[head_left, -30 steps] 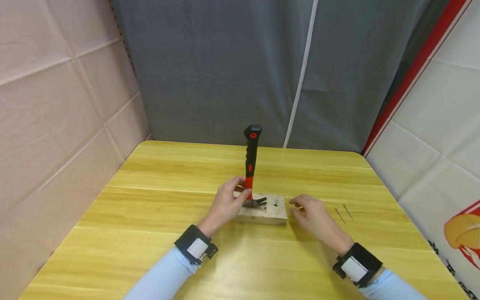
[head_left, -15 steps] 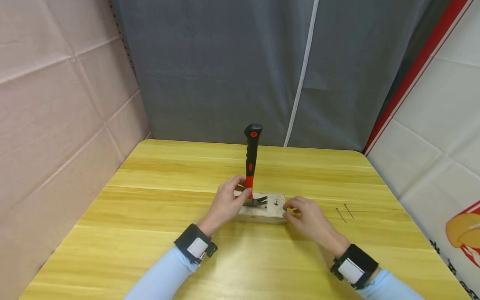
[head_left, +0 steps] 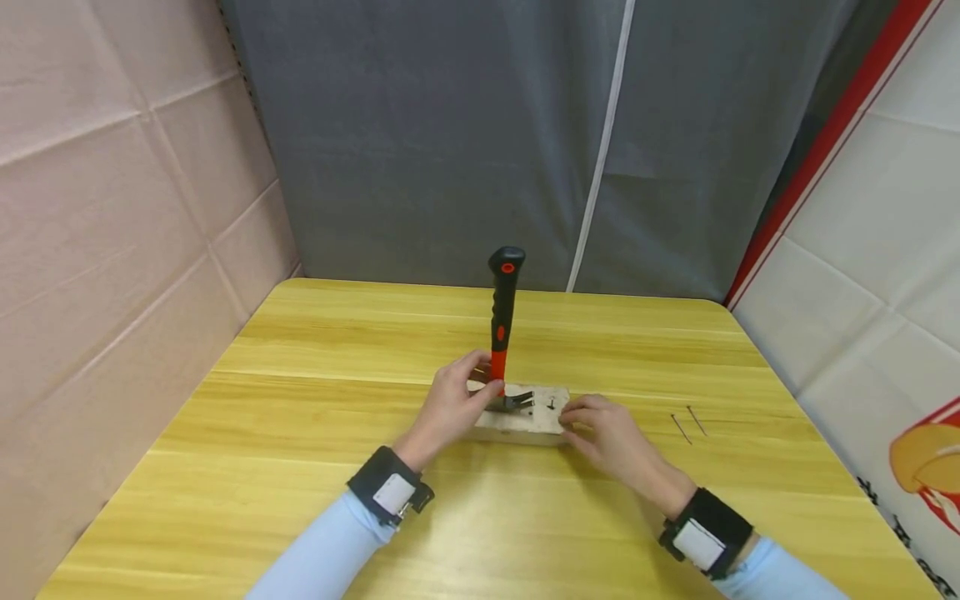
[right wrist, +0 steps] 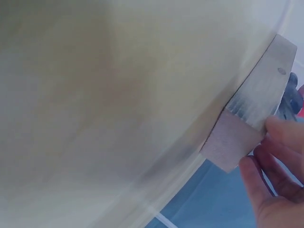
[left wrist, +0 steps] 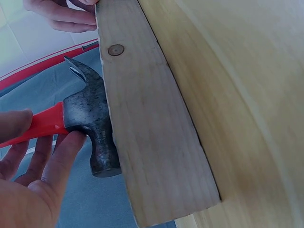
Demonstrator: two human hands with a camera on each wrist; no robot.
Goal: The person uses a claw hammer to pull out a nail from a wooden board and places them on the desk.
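Pink padded wall at far left, grey curtain behind the yellow bench [head_left: 300,467]. Left hand [head_left: 450,410] is curled round the neck of the hammer [head_left: 501,333], just above the steel head; thumb and fingers are seen against the red shaft in the left wrist view [left wrist: 45,126]. Hammer is held upright, handle up, head resting on the wood block [head_left: 517,421], claw pointed right toward a nail [head_left: 551,405] standing in the block's top. Left hand and hammer are unchanged from a second ago.

Right hand [head_left: 603,433] has been moved left since then: earlier it was clear of the block, now its fingertips are pressed on the block's right end, fingers bent over the corner, as confirmed in the right wrist view [right wrist: 278,142]. Nothing is enclosed by it. Judged from this, the block is now being steadied so the claw can be worked at the nail.

Two loose nails [head_left: 688,423] lie on the bench, right of the right hand, apart from it.
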